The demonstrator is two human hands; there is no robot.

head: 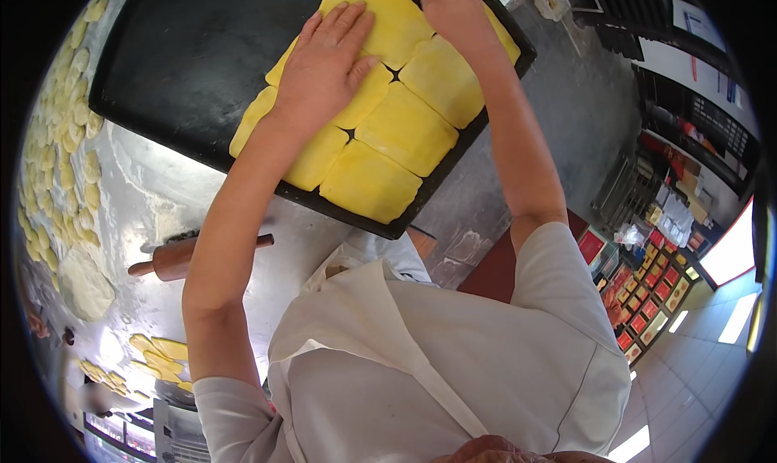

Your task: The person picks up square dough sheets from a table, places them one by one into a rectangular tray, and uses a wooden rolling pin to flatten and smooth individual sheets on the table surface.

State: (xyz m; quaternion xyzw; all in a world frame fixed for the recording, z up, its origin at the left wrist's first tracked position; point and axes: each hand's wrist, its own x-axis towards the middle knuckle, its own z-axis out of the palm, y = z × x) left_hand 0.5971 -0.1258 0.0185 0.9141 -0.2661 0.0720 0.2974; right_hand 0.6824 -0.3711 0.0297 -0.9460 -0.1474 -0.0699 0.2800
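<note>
Several flat yellow dough sheets (407, 129) lie close together on the right part of a black baking tray (176, 56). My left hand (328, 62) rests palm down across the sheets, fingers spread, the fingertips on the large sheet at the top. My right hand (452, 4) is at the tray's upper right, by that sheet's right edge, its fingers curled. Whether it pinches the dough or tray is hidden at the picture's top edge. Small dark gaps show between the sheets' corners.
A wooden rolling pin (176, 259) lies on the floured metal table (267, 281), left of my body. Many small dough pieces (73, 129) cover its far left, beside a larger pale dough lump (85, 284). Yellow dough strips (161, 360) lie lower left. Part of another person's hand (37, 323) shows at the left rim.
</note>
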